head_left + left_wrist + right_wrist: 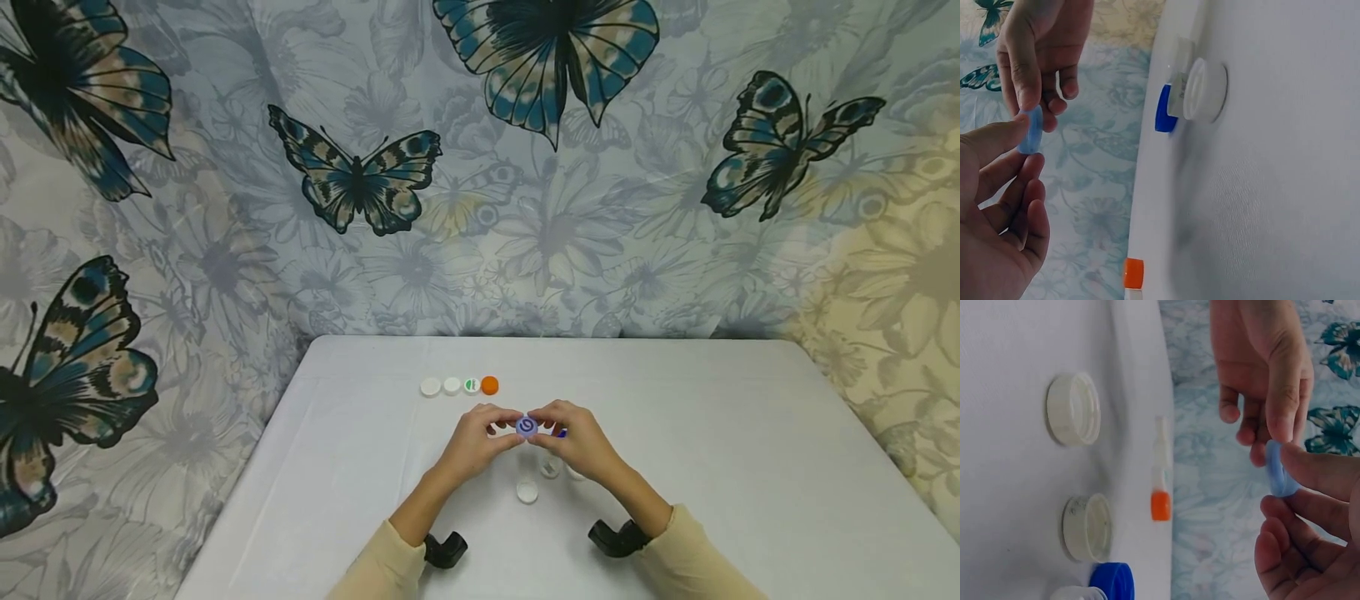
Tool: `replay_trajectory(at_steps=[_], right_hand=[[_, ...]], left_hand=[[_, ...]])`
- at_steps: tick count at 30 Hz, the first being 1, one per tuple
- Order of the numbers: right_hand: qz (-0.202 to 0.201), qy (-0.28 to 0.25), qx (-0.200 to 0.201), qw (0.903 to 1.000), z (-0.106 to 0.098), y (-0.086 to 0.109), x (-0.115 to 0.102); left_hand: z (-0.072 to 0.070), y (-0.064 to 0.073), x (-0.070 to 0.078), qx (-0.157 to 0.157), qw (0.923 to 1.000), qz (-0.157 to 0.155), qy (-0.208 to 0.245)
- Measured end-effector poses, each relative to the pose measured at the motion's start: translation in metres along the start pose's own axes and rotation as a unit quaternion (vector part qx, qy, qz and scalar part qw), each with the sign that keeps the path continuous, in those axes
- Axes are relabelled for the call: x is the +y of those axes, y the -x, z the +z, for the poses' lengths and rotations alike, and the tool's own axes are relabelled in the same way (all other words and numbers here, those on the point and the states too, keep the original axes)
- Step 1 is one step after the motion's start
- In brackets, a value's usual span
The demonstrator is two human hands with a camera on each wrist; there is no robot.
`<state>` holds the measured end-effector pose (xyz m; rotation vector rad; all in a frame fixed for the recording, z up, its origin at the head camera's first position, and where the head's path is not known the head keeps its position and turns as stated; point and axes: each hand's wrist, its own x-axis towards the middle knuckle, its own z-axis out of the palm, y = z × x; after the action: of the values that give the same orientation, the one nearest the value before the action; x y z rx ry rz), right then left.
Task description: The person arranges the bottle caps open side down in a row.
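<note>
Your cream fabric sleeves [378, 571] lie nearest, a black wrist mount [447, 550] at each. Your left hand [474, 437] and right hand [579, 442] pinch 1 light-blue round plastic cap [527, 427] from opposite sides — thumbs and fingertips narrow on it, above the white table [300, 517]. Below sit a plain white round cap [527, 492], a marked white round cap [551, 468] and a dark-blue round cap [1113, 581]. Farther off, 3 white round caps [452, 386] — 1 green-marked — line up with an orange round cap [490, 385].

Light-blue cap [527, 427] (dark-swirled on top); plain orange cap [490, 385].
</note>
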<state>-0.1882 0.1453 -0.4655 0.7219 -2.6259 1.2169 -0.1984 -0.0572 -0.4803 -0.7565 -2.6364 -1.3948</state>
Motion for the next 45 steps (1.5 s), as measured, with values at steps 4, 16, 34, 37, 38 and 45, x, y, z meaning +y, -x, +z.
replay_trajectory(at_steps=[4, 16, 34, 37, 38, 45], right_hand=[[0.009, 0.022, -0.012, 0.9996, -0.001, -0.010, 0.003], [-0.006, 0.066, -0.060, 0.9960, 0.006, -0.059, 0.023], [0.042, 0.105, -0.133, 0.9847, 0.025, -0.113, 0.064], [0.052, 0.106, -0.138, 0.9833, 0.028, -0.116, 0.069], [0.056, 0.107, -0.138, 0.9831, 0.029, -0.118, 0.071], [0.066, 0.124, -0.137, 0.9805, 0.037, -0.121, 0.077]], left_hand=[[0.001, -0.009, -0.004, 0.005, 0.9997, 0.000, -0.024], [-0.007, -0.049, -0.032, -0.008, 0.9972, -0.028, -0.069], [-0.001, -0.093, -0.063, -0.036, 0.9845, -0.079, -0.153], [0.001, -0.098, -0.067, -0.042, 0.9818, -0.074, -0.170], [0.002, -0.100, -0.068, -0.045, 0.9809, -0.073, -0.175], [0.004, -0.107, -0.070, -0.069, 0.9674, -0.062, -0.236]])
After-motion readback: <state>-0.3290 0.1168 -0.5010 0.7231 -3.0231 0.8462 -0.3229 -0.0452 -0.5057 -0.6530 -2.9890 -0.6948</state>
